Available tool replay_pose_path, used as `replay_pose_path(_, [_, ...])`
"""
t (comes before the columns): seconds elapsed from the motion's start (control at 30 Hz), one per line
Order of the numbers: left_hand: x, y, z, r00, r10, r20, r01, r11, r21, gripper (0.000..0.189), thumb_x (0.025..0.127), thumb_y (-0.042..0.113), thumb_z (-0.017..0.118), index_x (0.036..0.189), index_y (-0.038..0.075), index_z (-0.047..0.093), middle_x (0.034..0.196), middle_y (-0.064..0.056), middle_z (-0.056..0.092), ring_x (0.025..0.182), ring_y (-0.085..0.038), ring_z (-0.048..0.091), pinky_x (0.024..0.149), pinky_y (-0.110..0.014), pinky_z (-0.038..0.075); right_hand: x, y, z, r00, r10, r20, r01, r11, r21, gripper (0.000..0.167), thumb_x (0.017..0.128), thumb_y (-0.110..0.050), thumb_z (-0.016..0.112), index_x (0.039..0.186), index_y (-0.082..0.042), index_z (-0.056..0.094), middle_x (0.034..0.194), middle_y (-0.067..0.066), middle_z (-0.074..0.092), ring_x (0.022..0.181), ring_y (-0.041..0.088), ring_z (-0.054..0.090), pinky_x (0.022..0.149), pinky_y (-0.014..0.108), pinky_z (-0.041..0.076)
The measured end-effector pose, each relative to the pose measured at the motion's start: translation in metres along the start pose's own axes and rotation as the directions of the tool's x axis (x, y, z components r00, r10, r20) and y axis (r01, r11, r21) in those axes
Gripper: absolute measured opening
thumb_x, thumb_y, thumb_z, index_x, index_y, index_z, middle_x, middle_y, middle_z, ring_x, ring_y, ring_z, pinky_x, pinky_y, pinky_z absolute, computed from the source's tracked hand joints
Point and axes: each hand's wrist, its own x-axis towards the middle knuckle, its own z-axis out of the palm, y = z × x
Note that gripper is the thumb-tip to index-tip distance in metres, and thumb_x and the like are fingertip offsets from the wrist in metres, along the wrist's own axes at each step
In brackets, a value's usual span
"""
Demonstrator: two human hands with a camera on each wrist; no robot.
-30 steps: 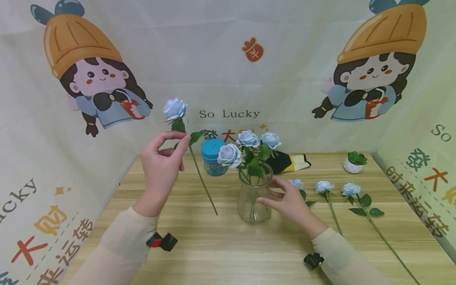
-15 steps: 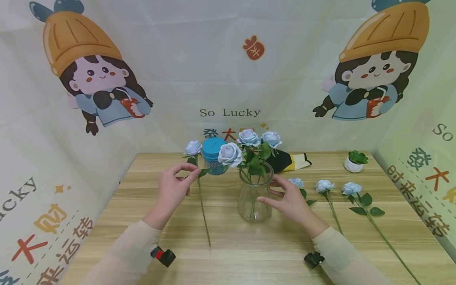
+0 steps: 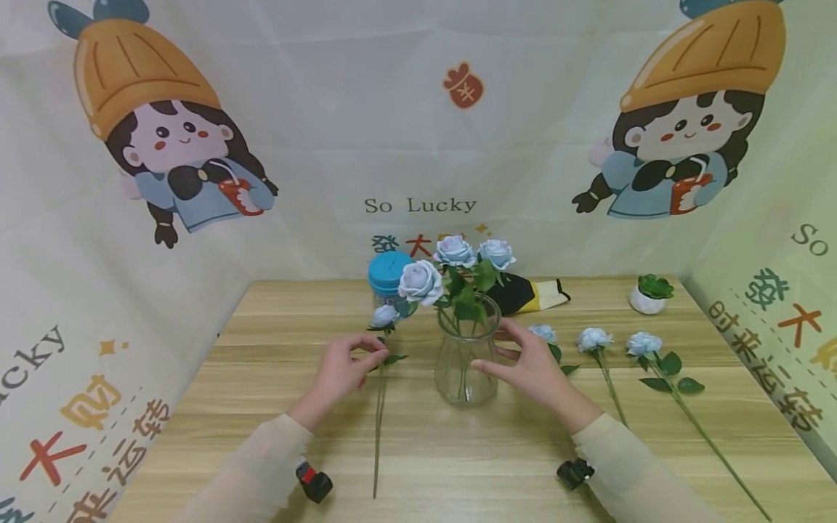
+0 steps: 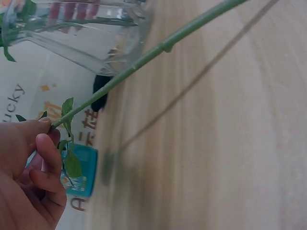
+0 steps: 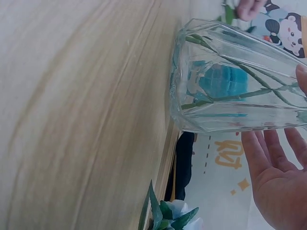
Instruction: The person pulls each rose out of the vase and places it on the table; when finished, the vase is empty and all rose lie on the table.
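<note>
My left hand [image 3: 345, 372] pinches the stem of a pale blue rose [image 3: 384, 317] between thumb and fingers, just below the bloom. In the left wrist view the green stem [image 4: 144, 60] runs above the table and throws a shadow on it. A clear glass vase [image 3: 451, 370] stands to the right, holding three pale blue roses [image 3: 421, 283] with green leaves. My right hand [image 3: 539, 370] grips the vase from its right side, thumb in front and fingers behind. In the right wrist view crossed stems [image 5: 240, 67] show through the glass.
Several more roses [image 3: 595, 340] lie on the wooden table [image 3: 294, 312] at the right. Behind the vase are a blue-lidded jar [image 3: 390, 270] and a black, yellow and white item [image 3: 523, 296]. A small potted succulent [image 3: 650, 294] stands at the back right, before a printed cloth.
My left hand has come down and to the right with the rose, bringing the bloom from high on the left to in front of the jar. The right hand stays at the vase.
</note>
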Motion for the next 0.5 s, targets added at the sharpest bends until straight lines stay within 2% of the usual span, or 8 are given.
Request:
replay_pose_path(0.13, [0.001, -0.013, 0.010, 0.999, -0.033, 0.032, 0.034, 0.999, -0.018, 0.008, 0.098, 0.019, 0.073, 0.100, 0.012, 0.074, 0.103, -0.009, 0.072, 0.041, -0.012, 0.046, 0.039, -0.023, 0.042, 0.001, 0.001, 0.000, 1.000, -0.010, 0.001, 0.010, 1.000, 0.000, 0.067, 0.083, -0.019, 0.089, 0.141, -0.008, 0.057, 0.137, 0.015, 0.062, 0.127, 0.036, 0.063, 0.100, 0.036, 0.058])
replay_pose_path(0.23, [0.001, -0.019, 0.014, 0.998, -0.036, 0.046, 0.037, 0.999, -0.014, 0.007, 0.097, 0.018, 0.074, 0.100, 0.011, 0.073, 0.102, -0.009, 0.071, 0.041, -0.011, 0.047, 0.040, -0.023, 0.042, 0.001, 0.002, 0.000, 1.000, -0.012, 0.002, 0.012, 1.000, 0.007, 0.066, 0.083, -0.019, 0.088, 0.140, -0.009, 0.057, 0.136, 0.016, 0.062, 0.126, 0.037, 0.062, 0.101, 0.037, 0.058])
replay_pose_path(0.5, [0.004, -0.027, 0.019, 0.999, -0.040, 0.034, 0.038, 0.998, 0.042, 0.005, 0.095, 0.015, 0.076, 0.098, 0.012, 0.073, 0.101, -0.008, 0.071, 0.043, -0.011, 0.049, 0.040, -0.024, 0.044, 0.001, 0.002, 0.000, 1.000, -0.010, 0.008, 0.010, 1.000, 0.015, 0.066, 0.082, -0.019, 0.089, 0.139, -0.009, 0.057, 0.136, 0.015, 0.062, 0.127, 0.037, 0.062, 0.100, 0.036, 0.058])
